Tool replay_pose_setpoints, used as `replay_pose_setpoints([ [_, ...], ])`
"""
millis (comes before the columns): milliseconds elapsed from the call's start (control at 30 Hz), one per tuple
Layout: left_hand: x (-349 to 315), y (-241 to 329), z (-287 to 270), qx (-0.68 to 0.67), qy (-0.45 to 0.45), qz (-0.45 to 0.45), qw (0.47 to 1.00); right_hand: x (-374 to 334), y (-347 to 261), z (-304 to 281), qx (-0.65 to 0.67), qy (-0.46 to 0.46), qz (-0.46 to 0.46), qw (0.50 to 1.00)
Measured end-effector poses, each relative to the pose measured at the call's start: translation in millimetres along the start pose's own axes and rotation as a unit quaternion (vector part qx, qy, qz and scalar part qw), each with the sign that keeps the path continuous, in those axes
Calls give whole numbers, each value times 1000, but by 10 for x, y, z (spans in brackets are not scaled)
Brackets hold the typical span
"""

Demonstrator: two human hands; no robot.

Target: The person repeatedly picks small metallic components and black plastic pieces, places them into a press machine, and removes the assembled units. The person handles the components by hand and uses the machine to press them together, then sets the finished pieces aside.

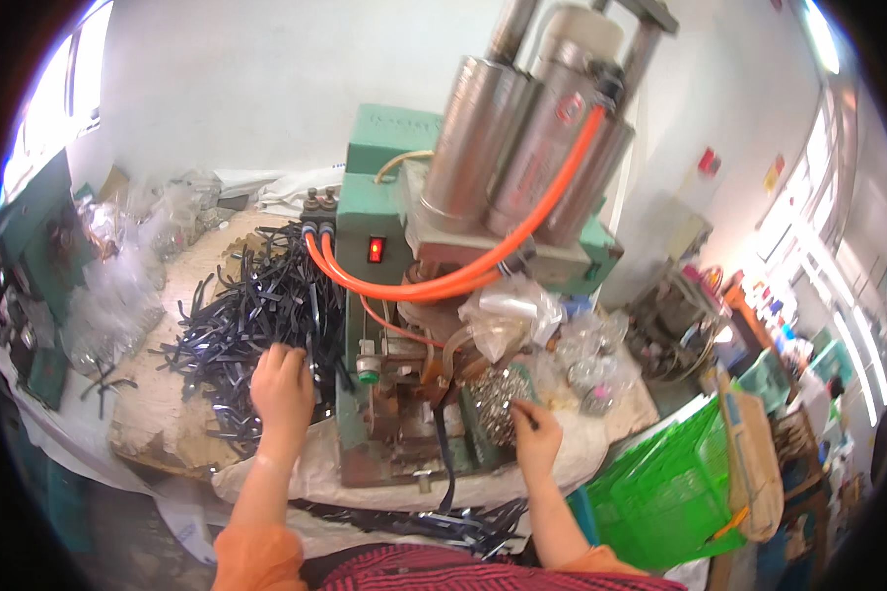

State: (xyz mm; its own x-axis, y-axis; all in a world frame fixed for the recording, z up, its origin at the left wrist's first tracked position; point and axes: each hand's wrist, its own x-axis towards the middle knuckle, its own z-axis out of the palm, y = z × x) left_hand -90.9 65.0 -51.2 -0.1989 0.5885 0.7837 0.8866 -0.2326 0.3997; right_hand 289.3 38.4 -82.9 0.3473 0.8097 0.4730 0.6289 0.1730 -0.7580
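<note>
Over the heap of glossy black straps on the left, my left hand is closed with bent fingers; what its fingertips hold is hidden. My right hand makes a pinch at the edge of a pile of small shiny metal pieces, and what lies between the fingers is too small to name. Between my hands stands a green press with upright metal cylinders. One black strap hangs from the press's working area down over the front edge.
Orange air hoses loop across the press front beside a lit red switch. Clear plastic bags lie right of it, more bags far left. More black straps lie before my lap. A green crate stands at lower right.
</note>
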Motion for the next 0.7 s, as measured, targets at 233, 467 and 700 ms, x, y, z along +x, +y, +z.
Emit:
replay_pose_setpoints([
  [233, 94, -575, 695, 273, -184, -78, 941, -113, -224, 77, 20, 16, 2, 1000],
  [467, 41, -621, 479, 296, -199, -78, 931, -254, -442, -232, 98, -12, 49, 994],
  [700, 33, -1030, 717, 149, -170, -114, 967, 81, -1059, 102, 236, -80, -104, 963],
])
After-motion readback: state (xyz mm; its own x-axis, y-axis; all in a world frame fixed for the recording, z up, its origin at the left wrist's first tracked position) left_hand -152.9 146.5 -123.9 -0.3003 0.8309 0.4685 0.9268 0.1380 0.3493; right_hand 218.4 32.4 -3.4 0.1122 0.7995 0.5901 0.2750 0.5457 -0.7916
